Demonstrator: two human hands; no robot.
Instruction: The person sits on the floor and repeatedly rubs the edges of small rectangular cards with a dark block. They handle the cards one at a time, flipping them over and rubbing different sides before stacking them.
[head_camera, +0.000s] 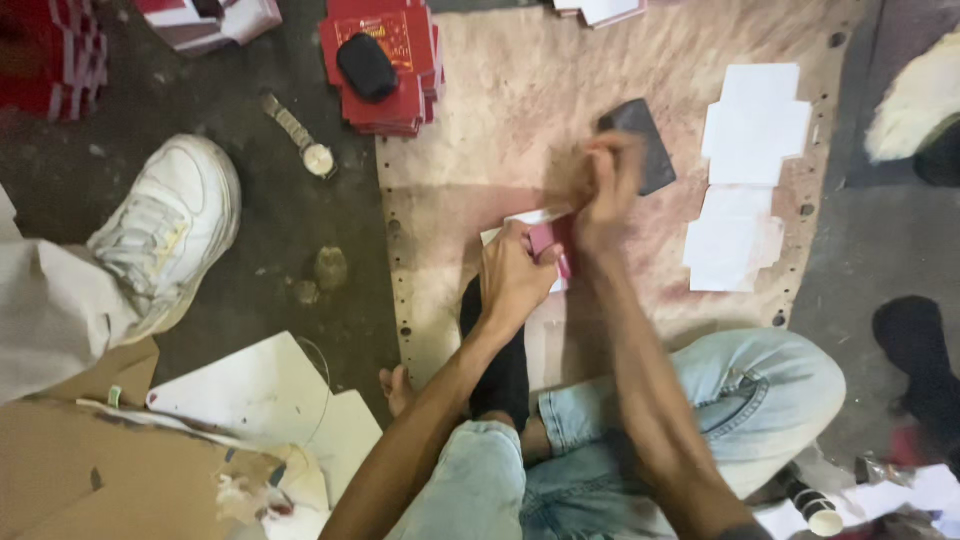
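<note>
My left hand (515, 272) presses down on a small red and white card piece (545, 235) lying on a worn beige mat (520, 110). My right hand (605, 190) is blurred by motion just above and to the right of it, fingers closed on a dark flat rectangular tool (645, 140). Two stacks of white die-cut card blanks, an upper white card stack (755, 120) and a lower white card stack (735, 240), lie on the mat to the right. My jeans-clad legs (700, 390) are folded in front of the mat.
A pile of red folded boxes (385, 95) with a black object (367, 67) on top sits at the mat's far left corner. A wristwatch (300, 137) lies on the dark floor. Another person's white sneaker (165, 230) is at left; cardboard scraps (110, 470) at lower left.
</note>
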